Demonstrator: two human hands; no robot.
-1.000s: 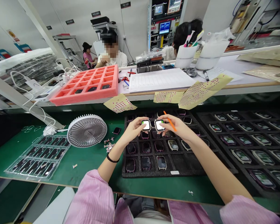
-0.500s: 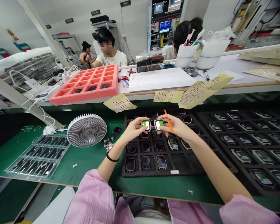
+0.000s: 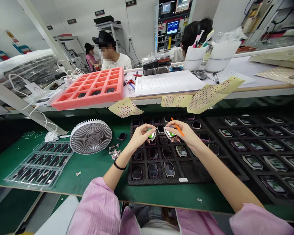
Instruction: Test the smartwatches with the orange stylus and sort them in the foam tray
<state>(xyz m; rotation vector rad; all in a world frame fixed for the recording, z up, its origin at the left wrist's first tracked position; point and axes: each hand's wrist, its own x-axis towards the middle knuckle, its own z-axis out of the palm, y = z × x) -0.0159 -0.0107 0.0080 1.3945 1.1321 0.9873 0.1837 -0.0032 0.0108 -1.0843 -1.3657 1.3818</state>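
My left hand (image 3: 141,134) is closed around a smartwatch body (image 3: 151,133) with a lit green and white screen; its thumb covers part of the glass. In my right hand (image 3: 180,131) is a second watch body (image 3: 170,133), tilted, its screen also lit green and white. An orange pen-like stick (image 3: 177,126) is tucked in the fingers of that same hand. Both hands hover over a black foam tray (image 3: 152,181), whose slots hold several strapless watch bodies with dark screens.
Another black tray (image 3: 237,156) with several lit watches lies to the right. At the left stand a grey fan (image 3: 91,137) and a clear blister tray (image 3: 40,164). A pink foam tray (image 3: 88,88) and papers (image 3: 169,83) lie on the shelf. People sit beyond it.
Both watches have been tilted in my hands, so their screens show less. The orange stick leans over further. Across the bench, a person's raised hand has dropped from view.
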